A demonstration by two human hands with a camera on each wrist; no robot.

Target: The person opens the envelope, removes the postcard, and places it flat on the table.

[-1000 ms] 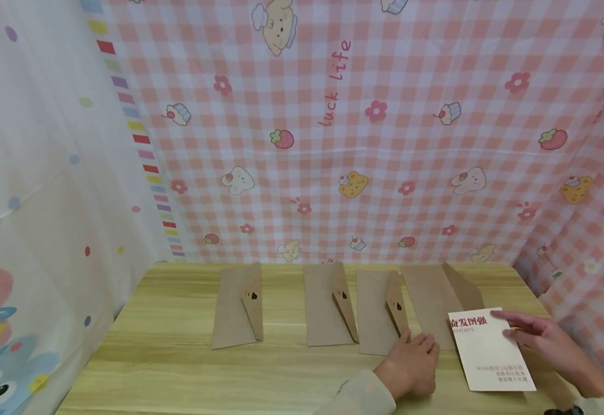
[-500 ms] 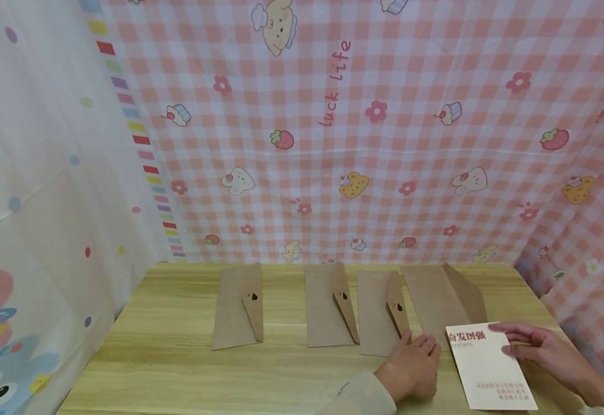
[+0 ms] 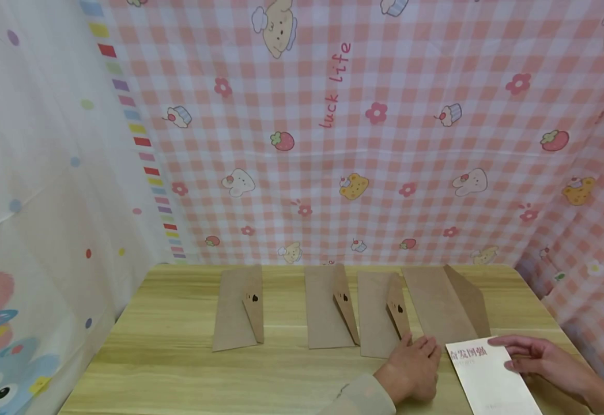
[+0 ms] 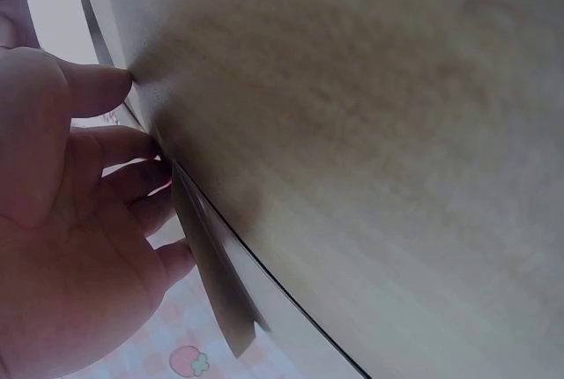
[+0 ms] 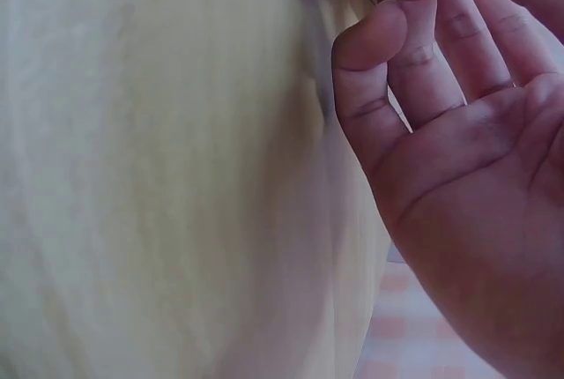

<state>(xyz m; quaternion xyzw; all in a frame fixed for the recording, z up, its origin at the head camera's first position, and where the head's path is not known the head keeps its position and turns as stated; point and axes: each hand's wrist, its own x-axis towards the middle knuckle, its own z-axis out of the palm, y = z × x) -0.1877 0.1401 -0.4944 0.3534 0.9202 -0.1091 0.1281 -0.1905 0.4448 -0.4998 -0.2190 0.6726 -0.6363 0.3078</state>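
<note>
My right hand (image 3: pixel 551 363) pinches the right edge of a white card (image 3: pixel 494 374) printed with red characters, tilted over the table near its front. Behind the card lies a brown kraft envelope (image 3: pixel 431 300) with its flap spread out to the right. My left hand (image 3: pixel 411 368) rests on the table, fingers relaxed, fingertips right at the lower ends of that envelope and of the kraft envelope (image 3: pixel 377 317) to its left, whose flap is folded partly over. In the right wrist view, the palm and curled fingers of my right hand (image 5: pixel 476 150) show; the card is mostly hidden there.
Two more kraft envelopes, one in the middle (image 3: pixel 323 311) and one farther left (image 3: pixel 234 311), lie on the wooden table (image 3: pixel 177 374), each with a half-raised flap bearing a dark mark. A pink checked cloth (image 3: pixel 307 115) hangs behind, a white patterned cloth (image 3: pixel 48 144) at left.
My right hand has drawn the card down toward the front of the table, away from the rightmost envelope, and the card has tilted. My left hand has stayed in place.
</note>
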